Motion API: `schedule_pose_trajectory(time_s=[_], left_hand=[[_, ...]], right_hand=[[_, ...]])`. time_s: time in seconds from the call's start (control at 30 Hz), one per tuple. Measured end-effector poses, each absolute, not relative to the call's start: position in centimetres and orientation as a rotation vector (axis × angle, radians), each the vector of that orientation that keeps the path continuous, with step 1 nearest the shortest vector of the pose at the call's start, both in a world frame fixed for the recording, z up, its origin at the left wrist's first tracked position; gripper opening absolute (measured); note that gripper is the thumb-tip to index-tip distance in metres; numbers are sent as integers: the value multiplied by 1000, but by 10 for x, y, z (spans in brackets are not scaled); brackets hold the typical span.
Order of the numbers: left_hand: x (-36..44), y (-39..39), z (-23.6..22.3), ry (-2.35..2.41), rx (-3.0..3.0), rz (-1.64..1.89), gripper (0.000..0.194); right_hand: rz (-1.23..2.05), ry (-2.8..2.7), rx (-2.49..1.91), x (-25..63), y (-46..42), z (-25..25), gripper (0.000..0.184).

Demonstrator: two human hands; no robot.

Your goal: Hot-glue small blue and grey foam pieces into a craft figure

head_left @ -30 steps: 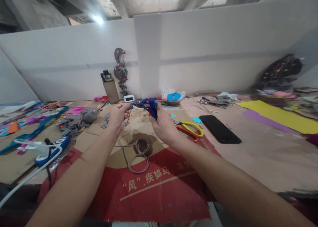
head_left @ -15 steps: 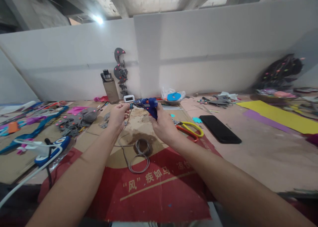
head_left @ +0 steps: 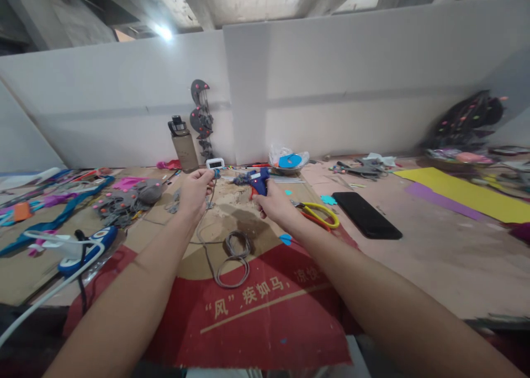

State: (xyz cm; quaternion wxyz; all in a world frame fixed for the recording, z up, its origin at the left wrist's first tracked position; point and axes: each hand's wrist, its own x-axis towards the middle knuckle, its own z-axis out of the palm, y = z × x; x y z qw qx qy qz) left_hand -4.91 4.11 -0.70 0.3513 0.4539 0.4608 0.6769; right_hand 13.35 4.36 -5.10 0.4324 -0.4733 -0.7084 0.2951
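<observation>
My left hand [head_left: 195,191] pinches a small blue piece [head_left: 216,174] between thumb and fingertips. From there a thin grey cord [head_left: 201,239] hangs down to a loose coil [head_left: 233,272] on the cardboard. My right hand [head_left: 276,206] grips a blue hot glue gun [head_left: 259,175] with a red trigger, its nozzle pointing left toward the blue piece but apart from it. Yellow-and-orange-handled scissors [head_left: 325,212] lie just right of my right wrist. Partly under the right forearm shows a small blue paper shape [head_left: 285,239].
A black phone [head_left: 367,215] lies to the right, near yellow sheets [head_left: 464,193]. At the back stand a bottle [head_left: 185,146], a small white timer [head_left: 215,164] and a bowl [head_left: 289,169]. On the left are grey scraps with pink dots [head_left: 128,201] and a power strip [head_left: 89,251] with cables.
The glue gun has moved right, away from the blue piece, and my right hand has dropped slightly with it. My left hand has shifted a little left, still pinching the piece.
</observation>
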Motion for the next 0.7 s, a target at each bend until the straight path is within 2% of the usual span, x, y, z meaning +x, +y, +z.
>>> schedule_pose_trajectory(time_s=[0.07,0.13,0.23,0.3,0.37,0.47,0.53,0.6,0.7], left_hand=[[-45,39,-7,1189,1253,1771,14],[-39,34,-7,1200,1364,1778,14],[-32,24,-5,1358,1651,1793,12],[-28,18,-3,1473,1927,1805,9],[-26,14,-2,1488,2223,1829,4],[-23,11,-2,1422,2540,1820,4],[-22,11,-3,1408,2599,1801,5],[-20,11,-3,1444,2511,1792,5],[-17,11,-4,1499,2189,1716,6]], right_hand=[[820,-1883,-1417,136,48,-54,12],[670,-1979,-1539,140,47,-52,5],[372,-1948,-1531,143,40,-44,8],[347,-1866,-1395,141,37,-38,9],[590,-1726,-1115,134,33,-33,10],[1164,-1425,-664,122,27,-29,27],[1389,-1267,-540,116,23,-27,36],[1436,-1208,-551,115,20,-25,39],[1281,-1302,-685,118,20,-23,27]])
